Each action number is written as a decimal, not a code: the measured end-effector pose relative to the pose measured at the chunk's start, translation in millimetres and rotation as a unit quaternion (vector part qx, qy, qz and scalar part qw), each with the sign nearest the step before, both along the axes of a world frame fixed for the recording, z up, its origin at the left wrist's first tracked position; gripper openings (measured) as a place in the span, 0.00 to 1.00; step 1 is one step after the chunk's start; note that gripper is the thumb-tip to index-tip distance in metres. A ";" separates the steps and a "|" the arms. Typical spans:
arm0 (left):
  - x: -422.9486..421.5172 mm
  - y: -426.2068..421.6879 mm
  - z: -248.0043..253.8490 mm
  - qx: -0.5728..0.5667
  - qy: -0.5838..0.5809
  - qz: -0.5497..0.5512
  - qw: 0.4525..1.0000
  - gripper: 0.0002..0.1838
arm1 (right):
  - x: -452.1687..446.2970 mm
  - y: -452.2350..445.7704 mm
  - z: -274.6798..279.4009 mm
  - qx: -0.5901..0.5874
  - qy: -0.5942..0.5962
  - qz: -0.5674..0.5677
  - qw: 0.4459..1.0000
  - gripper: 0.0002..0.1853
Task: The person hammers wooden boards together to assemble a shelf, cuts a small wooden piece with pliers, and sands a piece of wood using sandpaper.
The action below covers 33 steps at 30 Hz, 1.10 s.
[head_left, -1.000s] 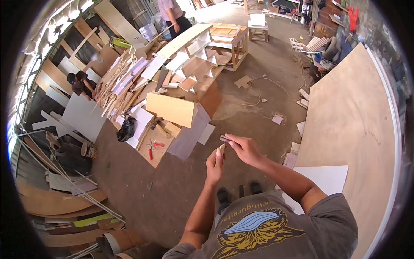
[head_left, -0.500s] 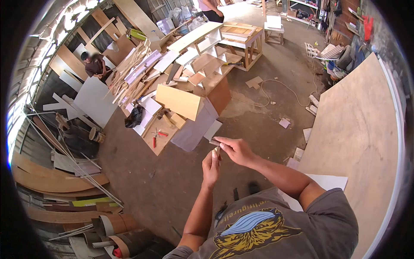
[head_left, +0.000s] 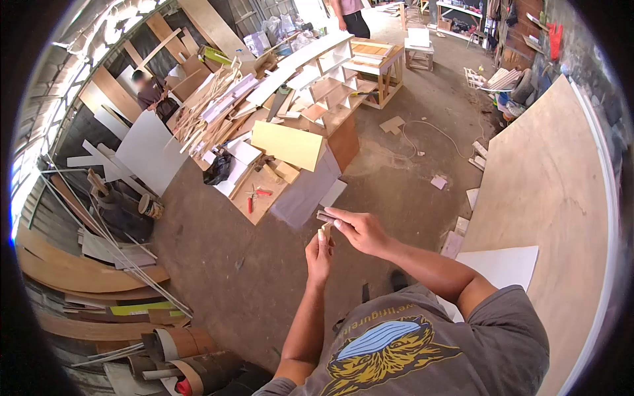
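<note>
Both of my hands are raised close together in front of my body, over the floor. My left hand is closed, pinching a small pale wooden piece upright between thumb and fingers. My right hand grips a small grey-brown piece that looks like folded sandpaper. This piece sits just above the tip of the wooden piece; whether the two touch I cannot tell.
Ahead stands a workbench piled with boards, wood strips and red-handled pliers. A large plywood sheet leans at the right. Curved boards lie at the left. Two people, one seated and one standing, are farther back.
My view has shifted a little, so the bench appears farther right. My hands stay close together, with the grey-brown piece slightly farther left. The standing person in the back has moved right.
</note>
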State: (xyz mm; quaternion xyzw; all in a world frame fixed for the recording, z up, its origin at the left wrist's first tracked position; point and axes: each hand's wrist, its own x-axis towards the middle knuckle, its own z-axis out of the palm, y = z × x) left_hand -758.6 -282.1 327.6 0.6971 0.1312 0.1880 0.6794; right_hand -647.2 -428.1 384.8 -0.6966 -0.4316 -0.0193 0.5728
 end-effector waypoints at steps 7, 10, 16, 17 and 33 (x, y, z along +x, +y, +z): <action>-39.7 6.4 11.7 -0.008 -0.025 -0.016 1.000 0.27 | -39.7 15.6 -24.1 -0.018 0.057 -0.047 0.997 0.18; -55.2 21.0 -9.6 -0.004 -0.006 -0.030 1.000 0.28 | -71.3 22.7 -9.8 0.043 0.020 -0.038 0.998 0.18; -91.3 24.5 -4.2 -0.040 0.002 -0.023 0.999 0.28 | -100.2 32.8 -21.2 -0.033 0.073 -0.046 0.996 0.19; -96.4 26.4 -2.0 -0.045 0.013 -0.014 0.999 0.28 | -106.7 34.9 -19.2 -0.026 0.064 -0.046 0.997 0.19; -94.1 45.9 -15.3 -0.044 -0.007 -0.001 0.999 0.26 | -110.1 51.0 0.4 -0.034 0.021 -0.013 0.999 0.18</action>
